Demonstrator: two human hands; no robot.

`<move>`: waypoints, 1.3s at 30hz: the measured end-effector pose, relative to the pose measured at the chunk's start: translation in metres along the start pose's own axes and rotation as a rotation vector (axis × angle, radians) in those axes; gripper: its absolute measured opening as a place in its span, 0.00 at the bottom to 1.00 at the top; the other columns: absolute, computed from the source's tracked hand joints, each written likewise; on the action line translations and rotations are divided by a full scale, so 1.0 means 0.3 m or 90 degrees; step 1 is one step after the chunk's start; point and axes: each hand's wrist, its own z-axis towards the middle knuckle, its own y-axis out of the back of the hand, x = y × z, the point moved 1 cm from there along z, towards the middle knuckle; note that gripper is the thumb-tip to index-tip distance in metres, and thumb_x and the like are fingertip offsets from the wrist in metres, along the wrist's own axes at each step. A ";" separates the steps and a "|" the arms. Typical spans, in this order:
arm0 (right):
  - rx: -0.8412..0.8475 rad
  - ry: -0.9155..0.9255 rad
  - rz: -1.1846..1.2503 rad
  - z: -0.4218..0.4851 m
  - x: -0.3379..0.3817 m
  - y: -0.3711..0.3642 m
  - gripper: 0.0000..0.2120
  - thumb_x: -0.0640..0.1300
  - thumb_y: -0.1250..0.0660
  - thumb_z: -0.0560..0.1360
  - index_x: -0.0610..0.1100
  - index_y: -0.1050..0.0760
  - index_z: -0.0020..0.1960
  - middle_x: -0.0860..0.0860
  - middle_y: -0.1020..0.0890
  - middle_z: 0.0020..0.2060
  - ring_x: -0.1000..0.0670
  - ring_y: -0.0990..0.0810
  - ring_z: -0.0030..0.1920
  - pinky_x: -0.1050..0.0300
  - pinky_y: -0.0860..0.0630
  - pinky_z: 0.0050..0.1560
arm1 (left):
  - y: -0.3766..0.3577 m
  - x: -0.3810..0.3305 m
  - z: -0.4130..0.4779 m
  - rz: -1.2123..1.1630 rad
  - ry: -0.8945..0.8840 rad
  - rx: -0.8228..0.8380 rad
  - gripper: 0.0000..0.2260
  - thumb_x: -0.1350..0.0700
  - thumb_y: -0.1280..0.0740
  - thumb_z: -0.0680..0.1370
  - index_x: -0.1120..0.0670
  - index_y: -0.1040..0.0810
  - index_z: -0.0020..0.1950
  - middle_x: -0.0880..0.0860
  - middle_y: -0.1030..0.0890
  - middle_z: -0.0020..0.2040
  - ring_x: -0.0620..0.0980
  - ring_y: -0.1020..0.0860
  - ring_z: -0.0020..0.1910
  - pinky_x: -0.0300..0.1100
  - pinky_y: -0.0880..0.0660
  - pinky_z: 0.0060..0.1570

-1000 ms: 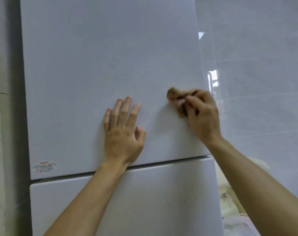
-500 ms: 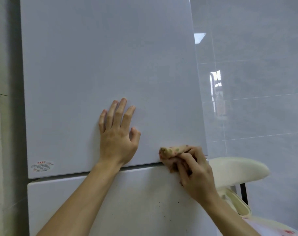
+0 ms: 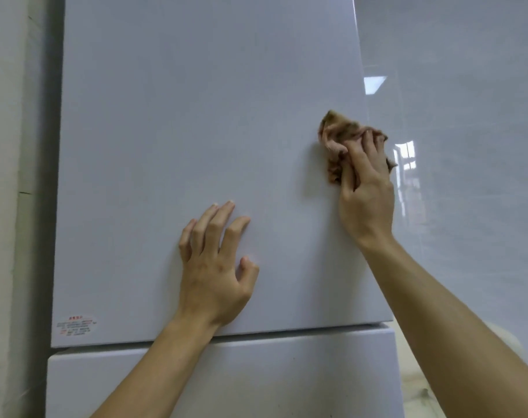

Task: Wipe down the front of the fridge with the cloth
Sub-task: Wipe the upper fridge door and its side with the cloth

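View: the head camera is looking straight at the front of the fridge; it is the only view.
Landmark: the flat, pale grey-white upper door (image 3: 196, 116) of the fridge is filling most of the frame, its surface smooth with a matt sheen.
Cloth: the crumpled brown and pink cloth (image 3: 338, 131) is lying bunched against the upper door, near its right edge and about halfway up the visible part.
Right hand: the right hand (image 3: 365, 188) is clutching the cloth, fingers curled into the folds and pressing the wad onto the door. Bunching it this way is probably giving a firm pad to rub with.
Left hand: the left hand (image 3: 214, 267) is resting on the lower middle of the upper door, fingers spread, slightly bent and grasping nothing, their tips touching the panel. In my judgement it is bracing the door so that it is not swinging under the rubbing.
Lower door: a second white panel (image 3: 256, 381) is sitting just below the upper door, a narrow dark seam parting the two. Neither hand is touching it.
Sticker: a small white label with red print (image 3: 75, 324) is sitting in the lower left corner of the upper door.
Surroundings: glossy grey wall tiles (image 3: 467, 146) are running to the right of the upper door and reflecting a window.
Progress: wiping is under way along the right side; how much is already clean cannot be told.
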 end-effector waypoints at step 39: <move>0.060 0.147 -0.182 -0.215 0.097 -0.104 0.26 0.54 0.46 0.85 0.47 0.35 0.82 0.49 0.38 0.82 0.48 0.45 0.84 0.55 0.54 0.83 | 0.045 0.146 0.098 -0.042 0.015 -0.070 0.18 0.52 0.40 0.76 0.50 0.23 0.65 0.51 0.26 0.74 0.54 0.32 0.76 0.52 0.43 0.76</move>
